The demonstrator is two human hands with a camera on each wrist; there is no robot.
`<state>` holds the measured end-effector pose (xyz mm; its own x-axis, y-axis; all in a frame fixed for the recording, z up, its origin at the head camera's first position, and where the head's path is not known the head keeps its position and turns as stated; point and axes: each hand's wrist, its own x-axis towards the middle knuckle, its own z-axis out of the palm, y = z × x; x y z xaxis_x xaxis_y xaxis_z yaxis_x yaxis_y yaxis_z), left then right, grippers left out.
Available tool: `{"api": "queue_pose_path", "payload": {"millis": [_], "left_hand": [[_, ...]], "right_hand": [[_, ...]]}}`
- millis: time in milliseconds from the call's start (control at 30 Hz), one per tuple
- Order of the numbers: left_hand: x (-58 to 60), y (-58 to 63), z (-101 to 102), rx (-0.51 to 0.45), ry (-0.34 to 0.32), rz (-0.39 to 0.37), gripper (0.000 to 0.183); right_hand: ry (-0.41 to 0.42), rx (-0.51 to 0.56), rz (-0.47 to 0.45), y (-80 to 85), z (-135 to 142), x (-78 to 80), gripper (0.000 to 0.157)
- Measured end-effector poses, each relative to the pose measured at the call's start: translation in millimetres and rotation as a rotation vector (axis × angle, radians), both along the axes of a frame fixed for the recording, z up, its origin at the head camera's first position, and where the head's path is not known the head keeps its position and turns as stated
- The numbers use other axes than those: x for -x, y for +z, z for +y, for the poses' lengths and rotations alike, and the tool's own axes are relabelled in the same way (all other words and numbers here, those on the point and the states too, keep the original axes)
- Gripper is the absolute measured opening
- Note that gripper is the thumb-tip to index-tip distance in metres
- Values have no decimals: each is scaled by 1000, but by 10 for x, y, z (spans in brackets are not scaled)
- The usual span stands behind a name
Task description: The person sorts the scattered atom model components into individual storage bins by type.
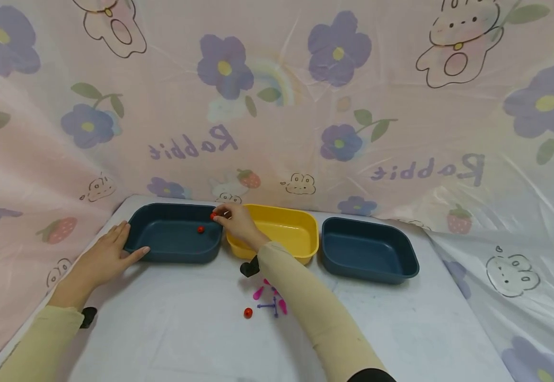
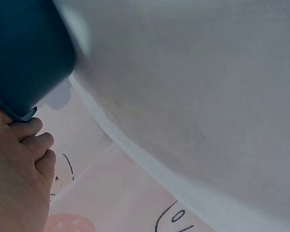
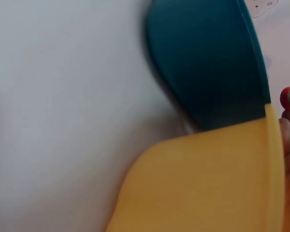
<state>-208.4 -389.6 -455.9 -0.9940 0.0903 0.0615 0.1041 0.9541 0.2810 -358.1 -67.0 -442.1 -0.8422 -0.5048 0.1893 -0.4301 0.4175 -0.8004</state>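
Observation:
Above the right end of the left dark blue bin, my right hand pinches a small red bead between thumb and fingertips. In the right wrist view the bead shows at the right edge, beyond the bin rims. Another red bead lies inside that bin. My left hand rests against the bin's left end, thumb stretched along the front and fingers at the side wall. In the left wrist view its fingertips are right by the rim.
A yellow bin stands in the middle, partly behind the right forearm, with a second dark blue bin to its right. On the white table lie a red bead, several pink pieces and purple stick pieces. A patterned cloth hangs behind.

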Motion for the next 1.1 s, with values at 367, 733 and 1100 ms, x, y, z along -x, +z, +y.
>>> {"api": "queue_pose_path", "payload": {"millis": [367,733,1100], "left_hand": [[8,3,23,5,3,1,102],[3,11,34,11,6,-3,103],[3,-15,0,8,4,-9,103]], "right_hand": [[9,-14,71,-28,-13,46,26],[0,-40,66,33,46,-27,23],[54,-8,51,82,201,-203,25]]}}
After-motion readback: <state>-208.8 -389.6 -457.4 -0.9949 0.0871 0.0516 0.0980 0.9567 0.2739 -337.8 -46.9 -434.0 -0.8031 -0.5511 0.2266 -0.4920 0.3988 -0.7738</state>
